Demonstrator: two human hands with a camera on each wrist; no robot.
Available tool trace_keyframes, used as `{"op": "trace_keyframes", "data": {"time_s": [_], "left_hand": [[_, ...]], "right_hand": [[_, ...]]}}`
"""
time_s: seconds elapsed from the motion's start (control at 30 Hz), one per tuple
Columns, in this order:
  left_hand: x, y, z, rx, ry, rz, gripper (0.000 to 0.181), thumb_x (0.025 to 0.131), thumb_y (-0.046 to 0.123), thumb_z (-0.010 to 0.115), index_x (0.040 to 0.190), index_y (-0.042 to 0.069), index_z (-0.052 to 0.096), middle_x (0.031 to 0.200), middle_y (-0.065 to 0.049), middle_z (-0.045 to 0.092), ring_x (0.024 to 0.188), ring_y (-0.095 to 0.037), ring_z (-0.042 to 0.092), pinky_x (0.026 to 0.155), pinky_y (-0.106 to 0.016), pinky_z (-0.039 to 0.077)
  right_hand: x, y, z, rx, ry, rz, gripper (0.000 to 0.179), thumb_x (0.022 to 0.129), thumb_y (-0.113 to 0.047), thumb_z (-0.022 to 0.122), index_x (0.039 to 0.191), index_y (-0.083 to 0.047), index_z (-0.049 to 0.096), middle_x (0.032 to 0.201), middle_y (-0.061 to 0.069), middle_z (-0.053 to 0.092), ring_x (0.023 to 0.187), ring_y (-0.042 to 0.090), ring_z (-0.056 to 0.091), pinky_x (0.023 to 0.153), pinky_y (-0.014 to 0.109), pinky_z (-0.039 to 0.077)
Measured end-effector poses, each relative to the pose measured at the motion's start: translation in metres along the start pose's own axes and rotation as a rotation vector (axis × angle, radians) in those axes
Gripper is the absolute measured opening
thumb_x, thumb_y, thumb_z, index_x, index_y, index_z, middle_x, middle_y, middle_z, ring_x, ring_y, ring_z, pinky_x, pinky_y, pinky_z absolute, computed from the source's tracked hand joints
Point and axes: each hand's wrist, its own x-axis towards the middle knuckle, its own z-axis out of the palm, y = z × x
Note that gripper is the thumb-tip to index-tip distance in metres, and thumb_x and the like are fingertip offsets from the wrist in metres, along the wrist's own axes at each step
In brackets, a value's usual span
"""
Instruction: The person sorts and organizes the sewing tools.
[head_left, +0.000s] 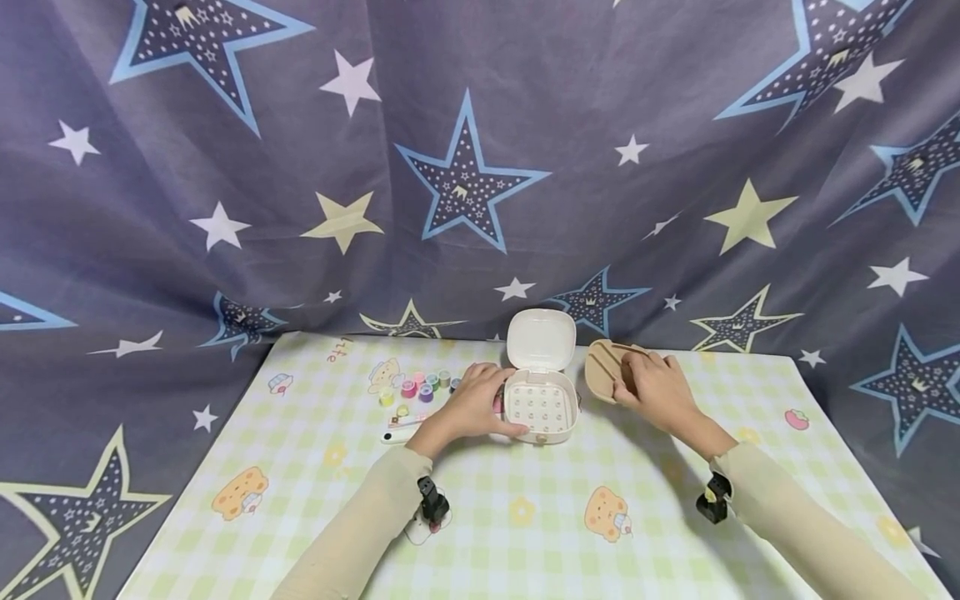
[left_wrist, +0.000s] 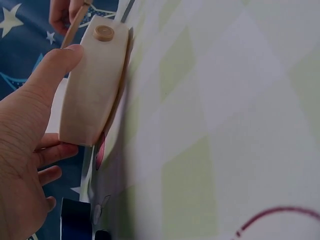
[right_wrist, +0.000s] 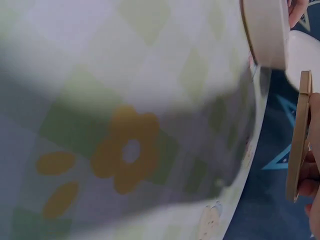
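A white lidded box stands on the table with its lid raised; the inner floor has rows of small marks. My left hand holds the box at its left side, thumb at the front rim. In the left wrist view the thumb lies by the top edge of the box, near a round tan clasp. To the right of the box, my right hand grips a tan tray-like piece with raised ridges. The right wrist view shows this tan piece edge-on, held above the table.
Several small coloured pots stand left of the box, partly behind my left hand. A white flat item with a black dot lies in front of them. A checked cloth covers the table; a star-patterned curtain hangs behind.
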Motion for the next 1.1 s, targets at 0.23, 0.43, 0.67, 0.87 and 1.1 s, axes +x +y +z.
{"op": "trace_keyframes", "data": {"time_s": [0.23, 0.43, 0.67, 0.87, 1.1], "left_hand": [[0.0, -0.001, 0.002, 0.001, -0.003, -0.004, 0.105, 0.068, 0.061, 0.087, 0.151, 0.011, 0.046, 0.145, -0.01, 0.056, 0.141, -0.033, 0.041, 0.123, -0.05, 0.025], [0.001, -0.002, 0.002, -0.013, 0.003, -0.001, 0.105, 0.068, 0.061, 0.087, 0.151, 0.011, 0.046, 0.144, -0.009, 0.056, 0.141, -0.033, 0.04, 0.123, -0.05, 0.025], [0.001, -0.003, 0.0, 0.002, 0.0, 0.005, 0.106, 0.069, 0.062, 0.086, 0.152, 0.011, 0.045, 0.145, -0.01, 0.055, 0.141, -0.033, 0.04, 0.123, -0.05, 0.024], [0.002, -0.003, 0.0, 0.005, 0.007, 0.011, 0.103, 0.07, 0.061, 0.086, 0.151, 0.011, 0.046, 0.144, -0.01, 0.056, 0.14, -0.032, 0.042, 0.122, -0.05, 0.026], [0.0, -0.002, 0.002, 0.0, 0.006, 0.01, 0.104, 0.07, 0.059, 0.087, 0.15, 0.009, 0.046, 0.143, -0.011, 0.056, 0.14, -0.032, 0.042, 0.124, -0.049, 0.024]], "right_hand": [[-0.001, 0.008, 0.009, 0.008, -0.076, 0.027, 0.028, 0.089, -0.024, 0.063, 0.106, -0.001, 0.063, 0.084, 0.009, 0.067, 0.079, 0.032, 0.057, 0.072, 0.045, 0.037], [-0.001, 0.014, 0.017, 0.028, -0.163, 0.041, 0.026, 0.091, -0.026, 0.063, 0.105, -0.004, 0.062, 0.082, 0.006, 0.063, 0.076, 0.027, 0.052, 0.072, 0.04, 0.033], [0.001, 0.021, 0.025, 0.032, -0.224, 0.062, 0.026, 0.093, -0.029, 0.061, 0.106, -0.006, 0.06, 0.082, 0.004, 0.061, 0.076, 0.026, 0.05, 0.072, 0.041, 0.032], [0.001, 0.026, 0.032, 0.027, -0.245, 0.054, 0.022, 0.092, -0.029, 0.061, 0.099, -0.009, 0.058, 0.078, 0.002, 0.055, 0.076, 0.025, 0.047, 0.072, 0.04, 0.029], [-0.001, 0.026, 0.038, 0.043, -0.31, 0.045, 0.021, 0.092, -0.028, 0.062, 0.086, -0.015, 0.046, 0.071, -0.001, 0.04, 0.071, 0.021, 0.037, 0.071, 0.037, 0.02]]}}
